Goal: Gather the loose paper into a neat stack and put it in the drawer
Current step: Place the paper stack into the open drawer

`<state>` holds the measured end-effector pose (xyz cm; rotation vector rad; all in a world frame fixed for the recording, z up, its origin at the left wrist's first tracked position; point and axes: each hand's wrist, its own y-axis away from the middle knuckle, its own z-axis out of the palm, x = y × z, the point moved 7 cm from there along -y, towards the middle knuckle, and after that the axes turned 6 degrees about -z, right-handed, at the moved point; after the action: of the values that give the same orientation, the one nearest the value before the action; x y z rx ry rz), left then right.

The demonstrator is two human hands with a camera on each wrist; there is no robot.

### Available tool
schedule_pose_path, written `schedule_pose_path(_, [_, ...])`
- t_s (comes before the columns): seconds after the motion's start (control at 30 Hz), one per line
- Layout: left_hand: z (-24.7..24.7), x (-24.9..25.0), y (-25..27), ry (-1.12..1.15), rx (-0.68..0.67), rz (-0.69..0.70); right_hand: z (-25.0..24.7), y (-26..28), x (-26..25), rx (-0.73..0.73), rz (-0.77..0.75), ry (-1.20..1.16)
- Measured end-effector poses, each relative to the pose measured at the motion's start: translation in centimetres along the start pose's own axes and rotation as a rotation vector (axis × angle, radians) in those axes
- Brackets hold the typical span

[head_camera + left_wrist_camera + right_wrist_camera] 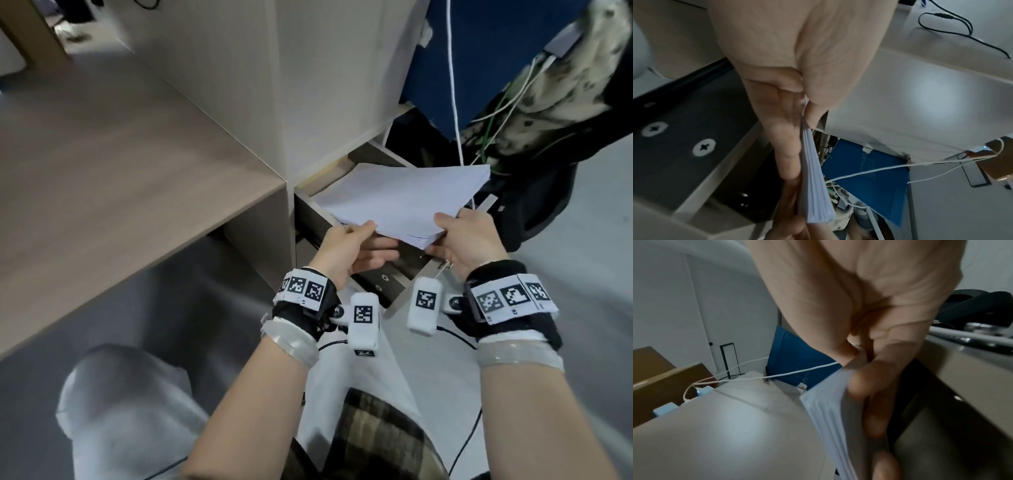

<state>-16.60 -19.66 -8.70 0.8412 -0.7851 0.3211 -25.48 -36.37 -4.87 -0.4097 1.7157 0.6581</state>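
A squared, smooth white paper stack (400,198) is held level over the open drawer (383,281), a matte beige box with a dark inner face set with cross-head screws (704,147). The left hand (346,250) pinches the stack's 7 o'clock corner, thumb above, fingers (785,146) beneath. The right hand (469,240) clamps the 5 o'clock corner likewise. A thin white cable (455,102) hangs at 12 o'clock.
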Motion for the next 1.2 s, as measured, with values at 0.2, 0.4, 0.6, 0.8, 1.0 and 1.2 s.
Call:
schedule_pose_path(0.2, [-2.0, 0.2, -1.3, -0.222, 0.119, 0.003, 2.4, -2.3, 0.6, -0.12, 0.105, 0.188])
schedule_pose_path(0.4, [-3.0, 0.3, -1.4, -0.195, 0.15, 0.03, -2.1, -2.2, -0.1, 0.173, -0.095, 0.359])
schedule_pose_path(0.6, [-5.2, -0.3, 0.0, -0.044, 0.194, 0.059, -1.5, 0.6, 2.5, 0.247, 0.0, 0.3])
schedule_pose_path(0.8, [-10.5, 0.0, 0.9, 0.091, 0.333, 0.096, 1.7, 1.3, 3.1, 0.229, 0.031, 0.002])
schedule_pose_path(1.0, [-14.8, 2.0, 1.6, 0.244, 0.399, 0.184, 10.1, 1.2, 1.7, 0.036, 0.075, -0.224])
schedule_pose_path(1.2, [-18.4, 3.9, 2.8, 0.364, 0.366, 0.316, 17.2, 0.5, 1.3, -0.135, 0.167, -0.419])
